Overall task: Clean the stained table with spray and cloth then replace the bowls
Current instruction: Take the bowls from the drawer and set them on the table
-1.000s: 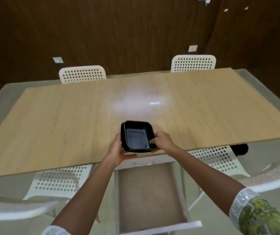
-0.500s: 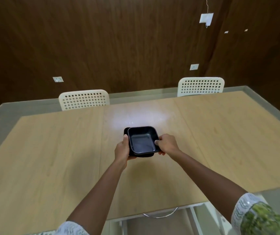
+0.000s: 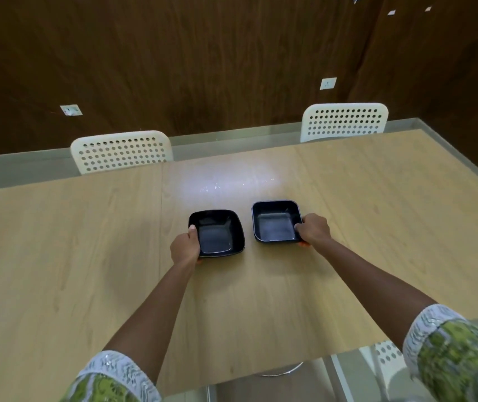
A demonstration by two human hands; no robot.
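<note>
Black bowls side by side on the wooden counter (image 3: pixel 87 256): your left hand (image 3: pixel 185 249) grips the left bowl (image 3: pixel 217 233) by its near-left rim, your right hand (image 3: pixel 314 231) grips the right bowl (image 3: pixel 275 220), slightly farther out.

No writing, label, brand or number can be read anywhere. The two black bowls (image 3: pixel 216 231) (image 3: pixel 276 221) show plain surfaces, the desk (image 3: pixel 58 256) is bare wood grain, and the small white wall plates (image 3: pixel 328 83) are too small to make out.
</note>
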